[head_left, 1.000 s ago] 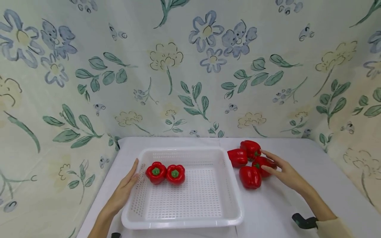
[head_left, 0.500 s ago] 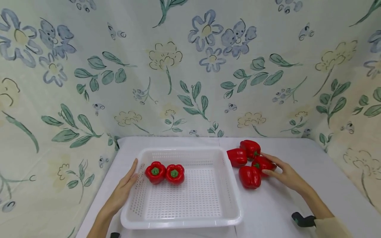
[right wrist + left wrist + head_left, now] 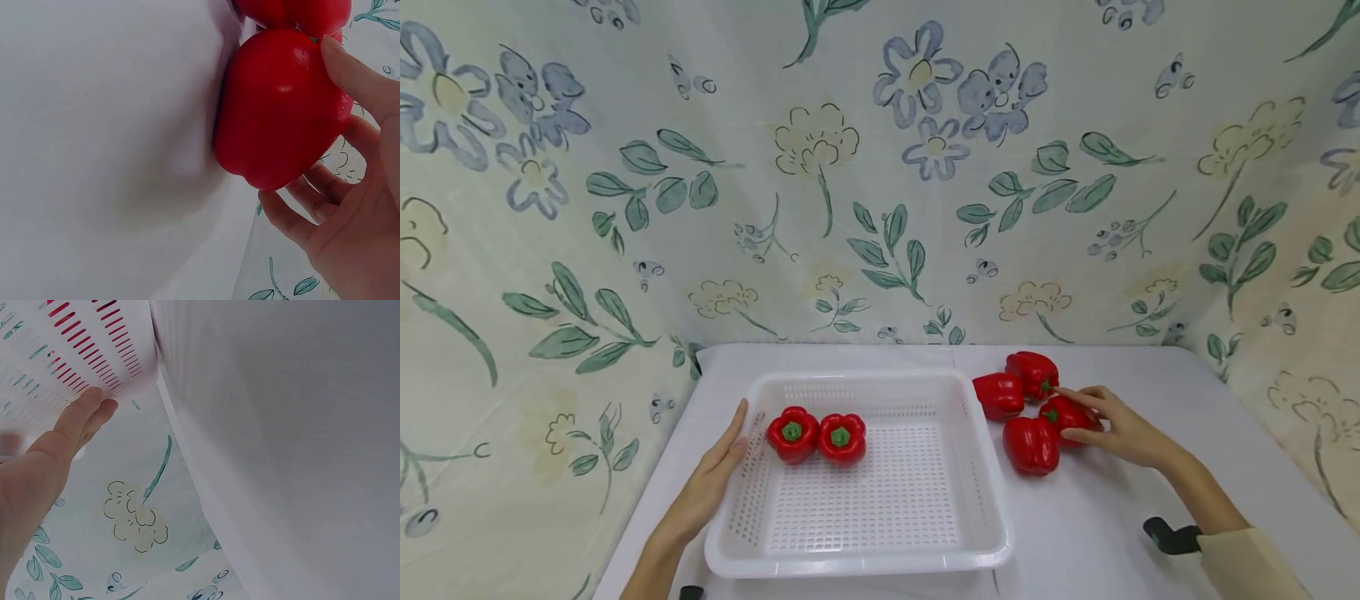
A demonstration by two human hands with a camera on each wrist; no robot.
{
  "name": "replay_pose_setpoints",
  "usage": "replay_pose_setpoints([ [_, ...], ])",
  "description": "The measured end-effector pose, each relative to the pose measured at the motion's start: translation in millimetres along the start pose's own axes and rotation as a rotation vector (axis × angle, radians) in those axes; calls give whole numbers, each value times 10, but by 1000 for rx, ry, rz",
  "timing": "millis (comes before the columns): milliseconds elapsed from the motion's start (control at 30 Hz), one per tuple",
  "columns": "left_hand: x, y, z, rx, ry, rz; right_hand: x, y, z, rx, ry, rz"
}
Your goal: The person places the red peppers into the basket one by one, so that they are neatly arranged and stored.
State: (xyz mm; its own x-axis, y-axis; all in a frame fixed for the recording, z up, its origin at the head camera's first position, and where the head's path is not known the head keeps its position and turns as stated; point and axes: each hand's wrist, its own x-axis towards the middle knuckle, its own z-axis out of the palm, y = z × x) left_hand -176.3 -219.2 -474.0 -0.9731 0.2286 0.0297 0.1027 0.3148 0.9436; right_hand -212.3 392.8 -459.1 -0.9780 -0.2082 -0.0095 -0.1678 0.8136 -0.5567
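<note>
My left hand [image 3: 711,479] lies along the left outer wall of a white perforated plastic basket [image 3: 951,558]. Its fingers [image 3: 76,419] are straight against the slotted side in the left wrist view. Two red bell peppers [image 3: 793,447] with green stems up sit in the basket's back left. At the right, my right hand [image 3: 1123,429] holds another red bell pepper [image 3: 281,112], thumb on one side and curled fingers round the other. That pepper is at table level, close beside the neighbouring peppers.
Three more red bell peppers lie right of the basket: a front one [image 3: 1031,447], a left one [image 3: 998,397] and a back one [image 3: 1032,375]. A white cloth [image 3: 1075,533] covers the table. Floral fabric [image 3: 880,167] hangs behind it.
The held pepper has shifted slightly right and turned a little, its green stem now showing more. My right hand's fingers have bent closer round it. The left hand and basket stay put.
</note>
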Motion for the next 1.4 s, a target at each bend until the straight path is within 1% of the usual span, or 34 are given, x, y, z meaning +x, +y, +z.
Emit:
replay_pose_setpoints([
  [100, 2, 0, 3, 2, 2, 4, -15, -20, -34, -8, -13, 3],
  [367, 0, 12, -3, -4, 3, -2, 0, -89, -109, -32, -45, -64],
  [533, -9, 9, -11, -5, -1, -6, -1, -91, -128, -47, -35, -47],
  [700, -18, 0, -11, 6, -2, -17, -37, -88, -123, -18, -3, -26],
  [900, -11, 2, -4, -12, -6, -1, -89, -120, -167, 0, 28, -7],
  [1000, -6, 2, 1, -11, -5, 2, -122, -168, -218, 2, 39, -16],
  [1200, 1, 0, 7, -4, -1, 2, -157, -343, -347, 16, 110, -70],
  [1267, 1, -3, 8, 1, 0, 0, -148, -424, -374, 37, 126, -85],
  [1400, -5, -2, 10, 3, 1, -7, -109, -594, -382, 114, 135, -107],
])
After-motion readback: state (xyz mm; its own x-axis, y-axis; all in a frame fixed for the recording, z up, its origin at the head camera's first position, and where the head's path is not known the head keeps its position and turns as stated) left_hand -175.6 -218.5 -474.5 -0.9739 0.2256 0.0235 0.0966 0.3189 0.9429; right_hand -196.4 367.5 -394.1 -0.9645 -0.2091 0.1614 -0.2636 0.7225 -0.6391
